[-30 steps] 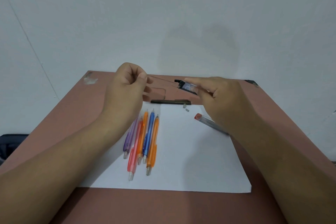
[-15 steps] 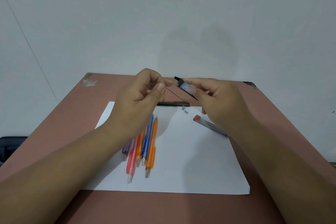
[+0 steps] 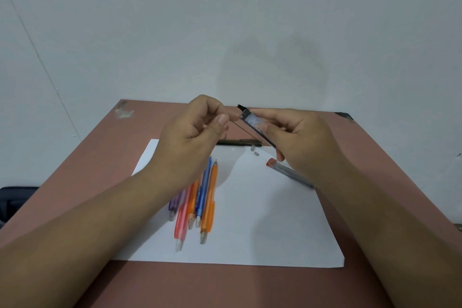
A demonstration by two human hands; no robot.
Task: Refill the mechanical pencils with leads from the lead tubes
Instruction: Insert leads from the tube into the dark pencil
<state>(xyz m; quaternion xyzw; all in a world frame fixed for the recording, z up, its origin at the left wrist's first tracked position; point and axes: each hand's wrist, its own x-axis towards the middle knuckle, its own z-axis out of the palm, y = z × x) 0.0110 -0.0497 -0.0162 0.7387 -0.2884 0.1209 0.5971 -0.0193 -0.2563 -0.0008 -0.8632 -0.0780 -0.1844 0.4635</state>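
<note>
My right hand (image 3: 297, 137) grips a flat clear lead tube (image 3: 255, 125) with a black flip cap open at its top, held above the table. My left hand (image 3: 192, 137) pinches a thin dark lead (image 3: 240, 128) between thumb and forefinger, right beside the tube's open end. Several mechanical pencils lie side by side on the white paper (image 3: 270, 220): an orange one (image 3: 209, 204), a blue one (image 3: 203, 192), a pink one (image 3: 181, 222), and a purple one (image 3: 174, 204) partly under my left wrist. A second lead tube (image 3: 287, 170) with a red cap lies on the paper, partly hidden by my right hand.
A dark pencil (image 3: 240, 142) lies across the paper's far edge. Two tiny grey caps (image 3: 253, 151) sit near it. The brown table (image 3: 375, 157) ends at a white wall. A dark object (image 3: 15, 197) sits off the table's left side.
My left hand moved right, bringing the pinched lead close to the tube's open end. My right hand stayed nearly still with the tube.
</note>
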